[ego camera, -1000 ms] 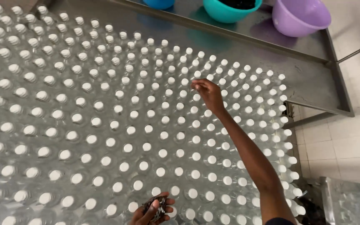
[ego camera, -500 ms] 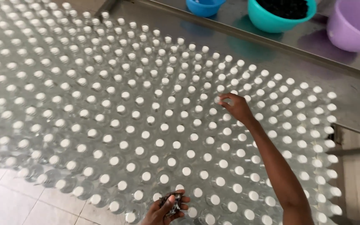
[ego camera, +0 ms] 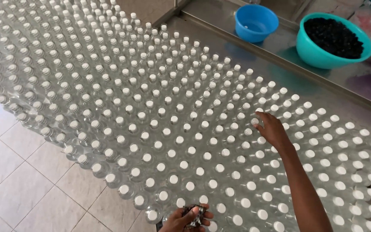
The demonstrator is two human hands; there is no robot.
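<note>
Bottles: clear plastic bottles with white screw caps, standing upright and packed cap to cap in long diagonal rows, covering the steel table from the far left to the near right edge.
Right hand: the right hand reaches out over the rows, fingers curled together and pinched on the white cap of one bottle in the middle of the field.
Left hand: the left hand sits low at the near edge, fingers closed around a small bunch of dark and pale bits; what these are cannot be told.
Table: a grey stainless steel table with a bare strip beyond the bottles.
Bowls: a round blue plastic bowl stands on the far strip; just beside it, a teal plastic bowl is filled with small black pieces.
Floor: pale square tiles at lower left, beside the outermost bottles.
</note>
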